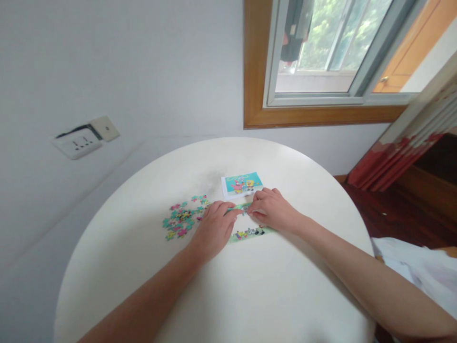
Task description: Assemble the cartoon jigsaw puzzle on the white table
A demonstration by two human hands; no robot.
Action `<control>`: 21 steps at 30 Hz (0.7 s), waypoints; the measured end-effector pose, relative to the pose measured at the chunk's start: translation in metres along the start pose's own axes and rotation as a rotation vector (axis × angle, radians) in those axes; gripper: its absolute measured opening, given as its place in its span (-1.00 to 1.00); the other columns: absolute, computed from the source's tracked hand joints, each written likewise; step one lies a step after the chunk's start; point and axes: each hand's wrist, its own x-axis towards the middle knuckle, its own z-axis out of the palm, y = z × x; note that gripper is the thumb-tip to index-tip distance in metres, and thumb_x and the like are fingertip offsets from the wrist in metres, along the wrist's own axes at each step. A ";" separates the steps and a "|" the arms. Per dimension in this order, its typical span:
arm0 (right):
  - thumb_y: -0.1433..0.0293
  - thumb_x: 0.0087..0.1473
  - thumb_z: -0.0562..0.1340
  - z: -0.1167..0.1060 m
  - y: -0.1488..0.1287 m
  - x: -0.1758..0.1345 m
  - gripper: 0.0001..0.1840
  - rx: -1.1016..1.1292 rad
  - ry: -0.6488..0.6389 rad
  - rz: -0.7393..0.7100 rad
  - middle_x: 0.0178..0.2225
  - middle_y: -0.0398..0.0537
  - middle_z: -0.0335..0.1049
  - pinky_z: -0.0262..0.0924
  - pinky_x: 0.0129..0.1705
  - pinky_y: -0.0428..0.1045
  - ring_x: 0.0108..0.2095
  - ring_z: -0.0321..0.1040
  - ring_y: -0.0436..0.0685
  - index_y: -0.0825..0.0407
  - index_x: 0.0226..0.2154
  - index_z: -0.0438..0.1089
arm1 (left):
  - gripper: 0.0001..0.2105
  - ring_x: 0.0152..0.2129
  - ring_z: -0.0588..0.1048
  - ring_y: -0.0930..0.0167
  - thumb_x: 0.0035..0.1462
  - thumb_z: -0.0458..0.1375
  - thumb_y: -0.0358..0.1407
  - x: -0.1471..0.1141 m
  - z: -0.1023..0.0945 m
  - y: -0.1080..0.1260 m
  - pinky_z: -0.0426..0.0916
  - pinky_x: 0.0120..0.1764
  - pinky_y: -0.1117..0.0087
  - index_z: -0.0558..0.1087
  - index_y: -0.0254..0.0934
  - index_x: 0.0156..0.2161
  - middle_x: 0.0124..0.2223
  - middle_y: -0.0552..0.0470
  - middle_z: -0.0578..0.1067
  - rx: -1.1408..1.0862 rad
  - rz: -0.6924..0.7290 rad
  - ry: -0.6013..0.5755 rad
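Loosely heaped puzzle pieces [183, 215]: teal, pink, yellow.

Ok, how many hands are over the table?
2: the left hand, beside the loose puzzle pieces; the right hand, by the lower right corner of the picture card. No others show.

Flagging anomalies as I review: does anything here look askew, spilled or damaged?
The wall socket shows a dark gap along its upper edge, as if its plate were loose. A grey smudge darkens the white table beyond the jigsaw pieces; dirt or shadow, I cannot tell.
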 end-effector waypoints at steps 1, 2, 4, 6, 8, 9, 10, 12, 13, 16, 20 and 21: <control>0.39 0.09 0.23 0.000 0.000 0.000 -0.81 -0.004 -0.001 -0.004 -0.28 -0.05 0.37 -0.10 -0.20 0.02 -0.14 0.20 0.14 -0.12 -0.25 0.53 | -0.69 -0.05 0.31 0.25 0.23 -0.02 -0.44 0.000 0.000 -0.001 0.25 0.04 0.10 0.45 -0.19 0.01 -0.04 -0.08 0.42 0.002 0.003 0.002; 0.39 0.09 0.23 0.000 0.000 0.000 -0.81 -0.007 -0.001 -0.009 -0.27 -0.05 0.37 -0.11 -0.20 0.02 -0.14 0.20 0.14 -0.12 -0.25 0.53 | -0.69 -0.05 0.31 0.25 0.23 -0.02 -0.44 0.000 0.001 -0.001 0.26 0.04 0.10 0.45 -0.19 0.01 -0.03 -0.08 0.42 0.005 0.004 0.003; 0.39 0.09 0.22 0.001 0.001 -0.001 -0.81 -0.009 0.004 -0.020 -0.27 -0.05 0.37 -0.11 -0.21 0.02 -0.15 0.21 0.14 -0.12 -0.25 0.53 | -0.69 -0.04 0.30 0.25 0.23 -0.02 -0.44 0.000 0.001 -0.002 0.26 0.04 0.10 0.45 -0.19 0.01 -0.03 -0.08 0.42 0.011 0.004 0.000; 0.40 0.11 0.20 0.000 0.001 -0.001 -0.80 -0.010 0.017 -0.025 -0.27 -0.06 0.37 -0.11 -0.21 0.02 -0.15 0.21 0.14 -0.12 -0.23 0.52 | -0.69 -0.04 0.30 0.24 0.23 -0.02 -0.44 -0.001 0.001 -0.002 0.26 0.03 0.10 0.45 -0.18 0.00 -0.03 -0.08 0.42 0.013 -0.001 -0.002; 0.40 0.12 0.18 0.000 0.000 -0.001 -0.78 -0.012 0.018 -0.025 -0.27 -0.06 0.37 -0.11 -0.22 0.02 -0.15 0.21 0.14 -0.12 -0.21 0.51 | -0.69 -0.04 0.30 0.24 0.23 -0.02 -0.44 0.000 0.001 -0.002 0.25 0.03 0.10 0.45 -0.18 0.01 -0.03 -0.08 0.42 0.014 -0.004 -0.006; 0.41 0.13 0.18 0.000 0.000 -0.001 -0.77 -0.014 0.011 -0.024 -0.27 -0.05 0.37 -0.11 -0.22 0.01 -0.15 0.21 0.14 -0.12 -0.20 0.51 | -0.69 -0.05 0.30 0.24 0.24 -0.02 -0.44 0.000 0.000 -0.001 0.25 0.03 0.10 0.45 -0.18 0.01 -0.03 -0.08 0.42 0.016 -0.005 -0.007; 0.41 0.13 0.18 0.000 0.000 -0.001 -0.77 -0.016 0.004 -0.023 -0.26 -0.05 0.37 -0.11 -0.22 0.01 -0.14 0.21 0.14 -0.11 -0.20 0.51 | -0.69 -0.05 0.30 0.24 0.24 -0.02 -0.44 0.000 -0.001 0.000 0.25 0.03 0.10 0.44 -0.19 0.01 -0.03 -0.08 0.42 0.018 -0.006 -0.010; 0.42 0.12 0.18 0.000 0.000 -0.001 -0.77 -0.016 -0.007 -0.021 -0.25 -0.04 0.37 -0.11 -0.21 0.01 -0.14 0.21 0.14 -0.11 -0.20 0.51 | -0.69 -0.05 0.30 0.24 0.23 -0.02 -0.44 0.000 -0.002 0.001 0.25 0.03 0.10 0.45 -0.21 0.00 -0.02 -0.09 0.42 0.019 -0.011 -0.011; 0.42 0.12 0.19 0.001 0.000 -0.001 -0.77 -0.016 -0.007 -0.020 -0.25 -0.04 0.37 -0.11 -0.21 0.01 -0.13 0.21 0.14 -0.12 -0.20 0.51 | -0.70 -0.05 0.30 0.24 0.23 -0.02 -0.45 0.000 -0.002 0.002 0.25 0.03 0.10 0.45 -0.21 -0.01 -0.03 -0.09 0.42 0.017 -0.014 -0.010; 0.42 0.12 0.18 0.002 0.000 -0.001 -0.76 -0.015 -0.002 -0.020 -0.25 -0.05 0.36 -0.11 -0.21 0.02 -0.14 0.21 0.13 -0.12 -0.20 0.51 | -0.70 -0.05 0.30 0.24 0.23 -0.02 -0.45 0.000 -0.003 0.003 0.25 0.03 0.11 0.45 -0.21 -0.01 -0.04 -0.09 0.42 0.010 -0.018 -0.005; 0.42 0.14 0.17 0.003 0.001 0.000 -0.76 -0.022 0.011 -0.017 -0.25 -0.05 0.36 -0.10 -0.19 0.01 -0.14 0.21 0.13 -0.12 -0.19 0.51 | -0.70 -0.04 0.30 0.24 0.23 -0.01 -0.45 0.000 -0.001 0.001 0.24 0.04 0.10 0.45 -0.20 0.00 -0.03 -0.09 0.41 0.014 -0.015 -0.004; 0.42 0.14 0.17 0.002 0.002 0.000 -0.76 -0.026 0.009 -0.014 -0.25 -0.04 0.36 -0.10 -0.19 0.01 -0.15 0.21 0.13 -0.12 -0.19 0.52 | -0.70 -0.03 0.30 0.24 0.23 -0.01 -0.44 -0.001 -0.001 0.001 0.24 0.04 0.10 0.45 -0.20 0.00 -0.03 -0.09 0.41 0.015 -0.016 -0.004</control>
